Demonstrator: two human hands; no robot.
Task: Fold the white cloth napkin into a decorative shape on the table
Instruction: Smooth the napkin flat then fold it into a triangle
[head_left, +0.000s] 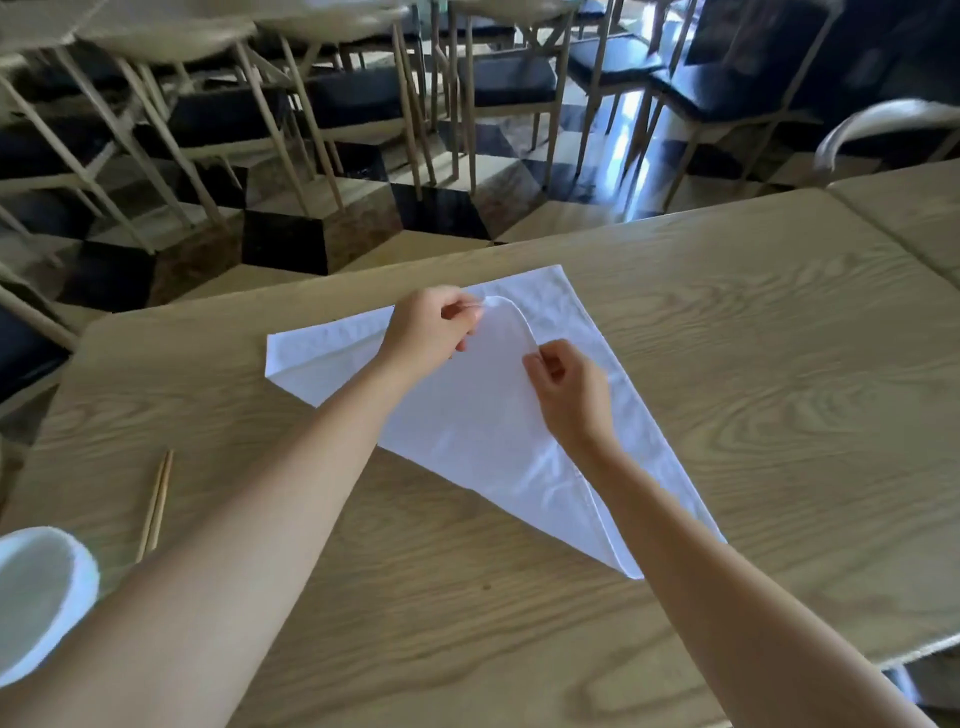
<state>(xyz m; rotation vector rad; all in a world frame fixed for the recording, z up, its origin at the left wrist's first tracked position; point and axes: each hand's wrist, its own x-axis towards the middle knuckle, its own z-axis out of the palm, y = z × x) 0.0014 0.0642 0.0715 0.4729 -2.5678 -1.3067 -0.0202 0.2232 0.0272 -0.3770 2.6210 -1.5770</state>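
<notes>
- White cloth napkin (488, 415) lies on the light wood-grain table (727, 389), near its middle, folded into a rough triangle: one corner far, one left, one near-right
- An upper layer is turned back over the lower one; its folded edge curves from the far centre down toward the near-right corner
- Left hand (431, 330) pinches the far end of that curved edge between thumb and fingertips, lifting it slightly off the layer beneath
- Right hand (569, 395) pinches the same edge a little nearer and to the right, fingers curled closed on the cloth
- Both forearms bare, reaching in from the near side
- Pair of thin wooden chopsticks (155, 506) lies on the table to the near left, well apart from the napkin
- White round bowl (36, 597) at the near-left edge, partly cut off
- Wooden chairs with dark seat cushions (358, 104) stand beyond the far table edge
</notes>
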